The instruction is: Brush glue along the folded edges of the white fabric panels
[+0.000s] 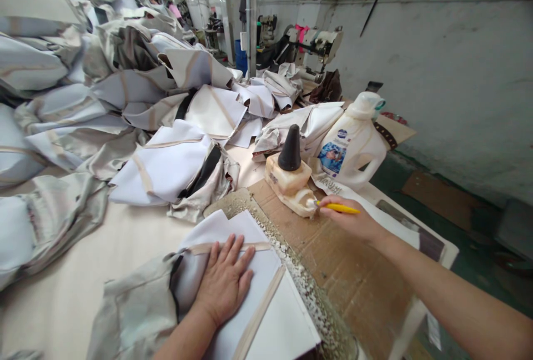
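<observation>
My left hand (226, 279) lies flat with fingers spread on a white sewn piece (275, 310) with beige tape strips. Grey fabric (135, 299) is bunched beside my left wrist. In my right hand (353, 215) is a brush with a yellow handle (342, 208), held between the fingers. Its tip is in the open front of a glue-crusted pot (287, 179), touching white paste there. A black cone (290, 148) stands on top of the pot.
A large white jug (352, 140) with a blue label stands behind the pot. Brown cardboard (328, 260) and a crusted white strip (297, 271) cover the table's right part. Similar white pieces (162, 157) pile up at left and back. A sewing machine (318, 43) stands behind.
</observation>
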`<state>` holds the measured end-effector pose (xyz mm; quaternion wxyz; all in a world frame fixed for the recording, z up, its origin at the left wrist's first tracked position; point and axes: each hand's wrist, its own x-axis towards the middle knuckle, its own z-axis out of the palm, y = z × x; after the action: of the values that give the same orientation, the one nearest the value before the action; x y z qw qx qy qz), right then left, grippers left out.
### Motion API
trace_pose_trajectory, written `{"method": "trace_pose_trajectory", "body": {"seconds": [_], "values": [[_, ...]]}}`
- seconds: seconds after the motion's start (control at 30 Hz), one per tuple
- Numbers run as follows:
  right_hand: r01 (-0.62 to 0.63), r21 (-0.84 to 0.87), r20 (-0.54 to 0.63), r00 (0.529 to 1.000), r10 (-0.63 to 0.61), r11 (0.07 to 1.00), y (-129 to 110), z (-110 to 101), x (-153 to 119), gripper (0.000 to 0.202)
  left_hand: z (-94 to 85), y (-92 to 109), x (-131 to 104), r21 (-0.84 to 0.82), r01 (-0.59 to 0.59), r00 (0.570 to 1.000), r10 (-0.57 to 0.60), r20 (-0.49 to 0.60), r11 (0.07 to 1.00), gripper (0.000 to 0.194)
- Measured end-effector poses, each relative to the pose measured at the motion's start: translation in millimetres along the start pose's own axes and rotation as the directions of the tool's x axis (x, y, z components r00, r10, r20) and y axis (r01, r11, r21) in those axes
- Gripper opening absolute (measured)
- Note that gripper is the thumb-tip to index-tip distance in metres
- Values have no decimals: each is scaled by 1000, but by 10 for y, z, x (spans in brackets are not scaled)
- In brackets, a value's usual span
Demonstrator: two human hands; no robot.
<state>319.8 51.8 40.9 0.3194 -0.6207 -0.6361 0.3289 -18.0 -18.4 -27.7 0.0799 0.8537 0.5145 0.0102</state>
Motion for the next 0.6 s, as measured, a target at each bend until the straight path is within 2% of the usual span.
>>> {"method": "trace_pose_trajectory", "body": {"seconds": [0.07, 0.13, 0.3, 0.37, 0.47, 0.53, 0.6], "values": [[-28, 47, 136, 990, 21, 999, 12, -2, -100, 25, 0, 3, 3, -2, 2, 1000, -2, 2, 1000, 44], [-81, 71, 170, 983, 68, 994, 34, -26, -188, 26, -5, 5, 5, -4, 1, 1000, -1, 1, 1000, 44], [-96, 54, 95, 991, 91, 994, 75, -92, -261, 27, -23, 9, -4, -12, 6, 1000, -6, -9, 1000, 44], [-87, 54, 8, 996, 87, 995, 79, -72, -215, 31, -27, 13, -6, -16, 9, 1000, -9, -6, 1000, 44], [-69, 156, -144, 985, 92, 985, 86, 18, -111, 33, -30, 18, -3, -23, 15, 1000, -15, 2, 1000, 44], [-100, 211, -168, 976, 137, 972, 109, 75, -73, 34, -27, 18, 0, -28, 17, 1000, -17, 2, 999, 44], [-155, 164, -152, 972, 180, 974, 150, 87, -83, 33, -20, 13, 1, -34, 15, 1000, -15, -2, 999, 44]]}}
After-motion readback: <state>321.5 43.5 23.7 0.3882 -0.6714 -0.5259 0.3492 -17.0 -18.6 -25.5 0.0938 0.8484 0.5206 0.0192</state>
